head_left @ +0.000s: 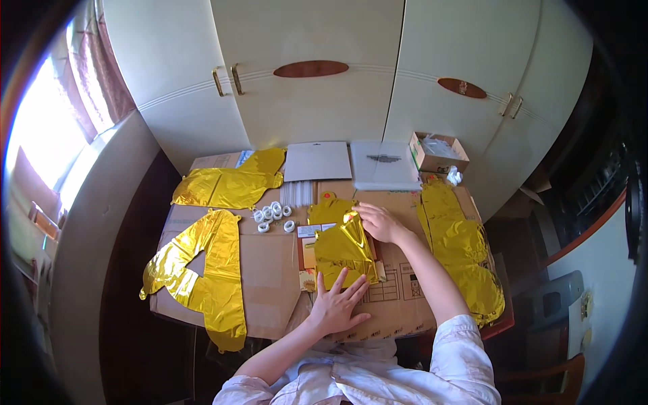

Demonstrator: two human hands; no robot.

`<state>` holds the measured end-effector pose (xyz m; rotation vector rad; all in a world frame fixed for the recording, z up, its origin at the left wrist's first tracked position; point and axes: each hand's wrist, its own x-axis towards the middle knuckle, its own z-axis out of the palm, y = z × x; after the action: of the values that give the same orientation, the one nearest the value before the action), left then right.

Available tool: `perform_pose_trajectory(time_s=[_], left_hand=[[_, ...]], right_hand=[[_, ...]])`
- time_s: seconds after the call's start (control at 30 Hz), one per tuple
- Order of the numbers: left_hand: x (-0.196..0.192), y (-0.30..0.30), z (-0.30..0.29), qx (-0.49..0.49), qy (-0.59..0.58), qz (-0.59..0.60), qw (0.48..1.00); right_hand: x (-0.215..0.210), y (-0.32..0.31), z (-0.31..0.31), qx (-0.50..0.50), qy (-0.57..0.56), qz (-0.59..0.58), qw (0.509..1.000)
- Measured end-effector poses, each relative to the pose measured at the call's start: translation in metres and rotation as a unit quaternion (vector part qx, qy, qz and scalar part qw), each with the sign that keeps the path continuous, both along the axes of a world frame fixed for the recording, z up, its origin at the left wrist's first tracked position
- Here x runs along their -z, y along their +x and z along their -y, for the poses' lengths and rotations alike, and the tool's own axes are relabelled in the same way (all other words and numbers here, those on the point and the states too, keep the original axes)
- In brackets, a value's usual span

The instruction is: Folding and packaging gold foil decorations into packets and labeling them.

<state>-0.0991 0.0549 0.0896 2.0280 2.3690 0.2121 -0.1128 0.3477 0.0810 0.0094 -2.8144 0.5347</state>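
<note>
Head view, as I watch: the folded gold foil balloon (344, 246) lies near the middle of the cardboard-covered worktop (270, 270), the left hand (335, 307) resting on its lower edge with fingers fanned wide, the right hand (379, 221) at its upper right edge with fingers closer together, though I can't tell whether they pinch the film. It looks feather-light, limp and slick, apt to slide and crease, so I'd grip several layers along a fold, palm flat on the rest.

Tbh it's just a rumpled, loose whitish shirt (364, 383), with sleeves (462, 354) either side of the shirt front, forearms (435, 273), left hand (337, 307) and right hand (380, 223) all bare.
</note>
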Motion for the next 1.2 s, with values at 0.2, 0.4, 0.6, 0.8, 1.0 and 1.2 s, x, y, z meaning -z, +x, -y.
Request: perform_pose_trajectory(time_s=[0.2, 0.4, 0.6, 0.8, 1.0, 1.2], left_hand=[[-0.002, 0.002, 0.001, -0.003, -0.008, 0.002, 1.0], [-0.005, 0.014, 0.006, 0.013, -0.024, 0.017, 0.999], [-0.007, 0.033, 0.016, 0.051, -0.019, 0.027, 0.998], [-0.006, 0.038, 0.027, 0.065, -0.01, 0.016, 0.998], [-0.009, 0.04, 0.028, 0.057, -0.029, 0.009, 0.998], [-0.004, 0.041, 0.027, 0.048, 0.009, 0.026, 0.998]], right_hand=[[0.001, -0.024, -0.005, -0.035, -0.004, 0.058, 0.998], [-0.001, 0.003, -0.002, -0.033, 0.019, 0.032, 0.999], [-0.014, 0.05, 0.01, 0.002, 0.049, 0.038, 0.998], [-0.012, 0.057, 0.014, -0.01, 0.069, 0.028, 0.997], [-0.004, 0.018, 0.004, -0.058, 0.103, 0.007, 0.993], [0.004, -0.007, -0.013, -0.044, -0.138, 0.063, 0.987]])
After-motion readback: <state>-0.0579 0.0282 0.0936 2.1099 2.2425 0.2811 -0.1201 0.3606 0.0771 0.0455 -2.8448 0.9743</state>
